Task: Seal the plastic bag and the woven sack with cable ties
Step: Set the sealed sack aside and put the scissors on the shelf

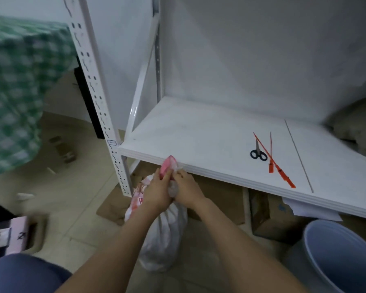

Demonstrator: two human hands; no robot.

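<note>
A person's left hand [156,192] and right hand [187,189] clasp the gathered neck of a plastic bag [165,235] standing on the floor just in front of the white shelf [188,134], near its front left corner. The fingers of both hands are curled tight round the twisted plastic. Two orange cable ties [280,166] lie beside black-handled scissors [258,153] towards the shelf's front edge, well apart from the hands. A grey bin [336,250] stands below on the right.

Thin, crinkled translucent plastic bag [163,235]; smooth matt white shelf board [199,134]; glossy orange plastic cable ties [272,157].
</note>
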